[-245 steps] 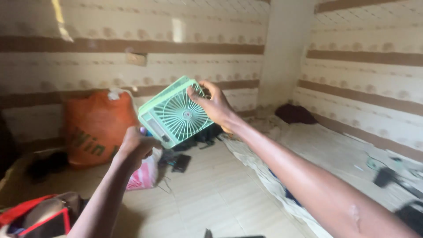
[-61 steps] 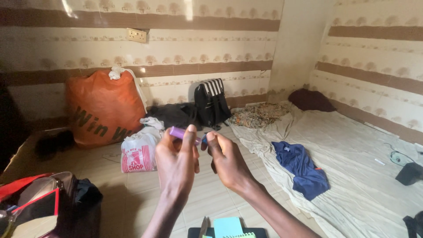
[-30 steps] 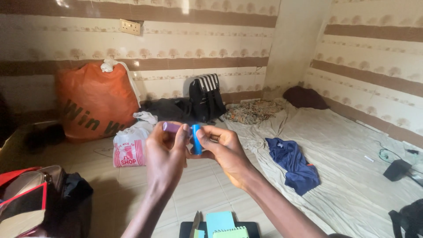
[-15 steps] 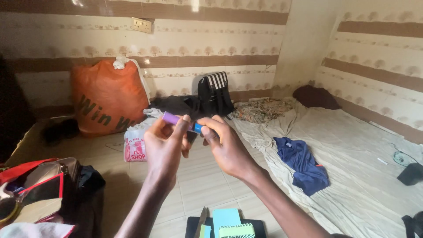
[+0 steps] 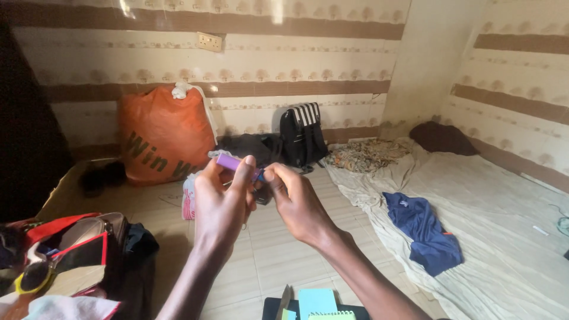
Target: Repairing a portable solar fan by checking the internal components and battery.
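- At 6 o'clock, nearest: teal notepads [image 5: 317, 301], lying flat.
- Centre: left hand [image 5: 220, 201] fingers pinched on small purple cylinder [image 5: 230, 162], steadying it; right hand [image 5: 296, 198] fingertips closed on its blue end.
- At 11 o'clock, far: orange sack [image 5: 163, 136] propped against wall.

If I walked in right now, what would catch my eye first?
Probably the two hands raised mid-frame: the left hand and right hand together pinch a small purple and blue object. Behind them a big orange bag leans on the striped wall, with a black backpack to its right. At right a blue garment lies on a pale mattress.
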